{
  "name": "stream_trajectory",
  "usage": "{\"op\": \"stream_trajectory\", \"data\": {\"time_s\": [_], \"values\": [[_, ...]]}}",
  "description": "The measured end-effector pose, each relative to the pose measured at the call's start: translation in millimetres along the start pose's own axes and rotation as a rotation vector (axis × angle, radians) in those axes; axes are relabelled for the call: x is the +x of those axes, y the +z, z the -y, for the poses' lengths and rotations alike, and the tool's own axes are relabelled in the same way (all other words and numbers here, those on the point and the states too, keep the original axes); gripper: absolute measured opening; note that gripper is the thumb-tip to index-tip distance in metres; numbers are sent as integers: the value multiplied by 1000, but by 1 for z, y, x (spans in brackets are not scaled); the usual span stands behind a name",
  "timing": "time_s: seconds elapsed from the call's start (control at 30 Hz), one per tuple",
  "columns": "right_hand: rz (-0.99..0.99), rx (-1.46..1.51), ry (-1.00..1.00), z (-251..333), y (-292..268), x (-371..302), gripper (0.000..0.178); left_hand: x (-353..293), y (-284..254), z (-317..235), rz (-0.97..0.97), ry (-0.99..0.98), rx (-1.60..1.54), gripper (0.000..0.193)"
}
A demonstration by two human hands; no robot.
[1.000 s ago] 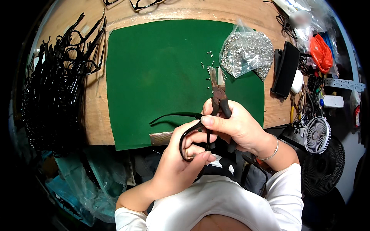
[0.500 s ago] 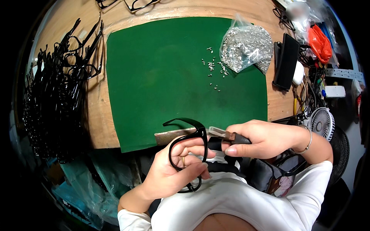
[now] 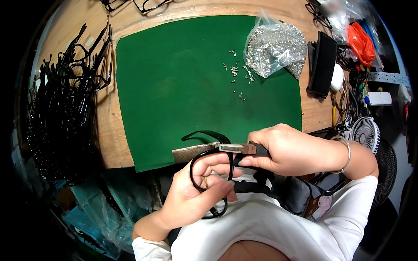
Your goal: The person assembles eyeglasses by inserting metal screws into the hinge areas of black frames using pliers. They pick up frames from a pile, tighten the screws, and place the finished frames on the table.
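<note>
My left hand (image 3: 191, 193) is closed around a black eyeglass frame (image 3: 231, 167), fingers showing through one rim. One temple of the frame sticks out to the left over the mat. My right hand (image 3: 287, 150) grips pliers (image 3: 237, 148) with dark handles, their metal jaws at the frame's upper corner, where the temple joins. Whether the jaws pinch the frame I cannot tell. Behind the frame, a flat strip with a rough metal-like surface (image 3: 187, 154) lies at the mat's front edge. The lower rim is partly hidden by my left hand.
A green mat (image 3: 174, 87) covers the wooden table (image 3: 106, 139). On it are scattered small silvery pieces (image 3: 235, 69) and a clear bag (image 3: 274, 50) full of them. Many black eyeglass frames (image 3: 65, 117) are piled at left. A black case-like object (image 3: 322, 65) and a fan (image 3: 365, 134) stand at right.
My right hand has moved left and slightly up, bringing the pliers' jaws over to the frame's corner. My left hand still holds the frame in nearly the same place.
</note>
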State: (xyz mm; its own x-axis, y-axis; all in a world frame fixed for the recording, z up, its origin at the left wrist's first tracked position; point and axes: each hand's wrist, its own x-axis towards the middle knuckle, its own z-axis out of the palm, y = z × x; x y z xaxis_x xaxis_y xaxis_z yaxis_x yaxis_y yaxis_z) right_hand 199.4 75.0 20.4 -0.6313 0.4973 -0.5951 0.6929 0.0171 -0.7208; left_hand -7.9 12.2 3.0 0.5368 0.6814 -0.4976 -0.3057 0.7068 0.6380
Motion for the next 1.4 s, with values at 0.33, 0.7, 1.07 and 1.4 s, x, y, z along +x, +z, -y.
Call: {"op": "stream_trajectory", "data": {"time_s": [0.33,0.7,1.07,1.4], "values": [[166,171,-14,-17,-19,3,37,-1,1,-3,-9,11,-31,45],[-597,435,-85,-18,-15,50,32,1,35,-33,348,106,553,42],[-429,400,-144,-56,5,28,25,54,-84,-74,43,54,1596,31],[-419,202,-158,-65,7,18,26,228,-139,-173,-798,754,2069,21]]}}
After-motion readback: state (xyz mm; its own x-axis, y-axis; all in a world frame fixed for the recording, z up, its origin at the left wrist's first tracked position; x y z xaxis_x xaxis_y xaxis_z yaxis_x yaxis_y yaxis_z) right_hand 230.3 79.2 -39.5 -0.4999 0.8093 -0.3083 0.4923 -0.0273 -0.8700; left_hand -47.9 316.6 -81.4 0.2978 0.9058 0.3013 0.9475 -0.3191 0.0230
